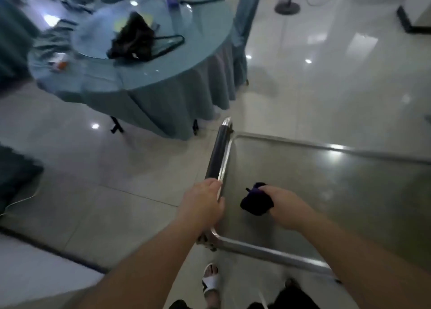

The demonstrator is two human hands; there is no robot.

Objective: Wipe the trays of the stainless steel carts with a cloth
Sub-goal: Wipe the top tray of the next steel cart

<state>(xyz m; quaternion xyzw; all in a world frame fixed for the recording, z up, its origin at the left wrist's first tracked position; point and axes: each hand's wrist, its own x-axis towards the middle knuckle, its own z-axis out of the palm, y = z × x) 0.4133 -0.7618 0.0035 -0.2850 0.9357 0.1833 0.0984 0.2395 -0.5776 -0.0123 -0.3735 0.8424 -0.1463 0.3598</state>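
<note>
Upper left of frame: round table (163,87) draped in grey-blue cloth, a black bag (133,38) lying on its glass top, a covered chair (245,17) just behind it. Lower centre: left hand (203,204) grips the cart handle (219,155), fingers curled round the bar at its near end; just to its right, right hand (282,206) holds a bunched dark cloth (255,201), fingers closed round it, the cloth down on the near-left corner of the steel tray (338,180). Tray fills lower right of frame; a white sandal (211,278) shows on the tiled floor (326,75) at bottom centre.
</note>
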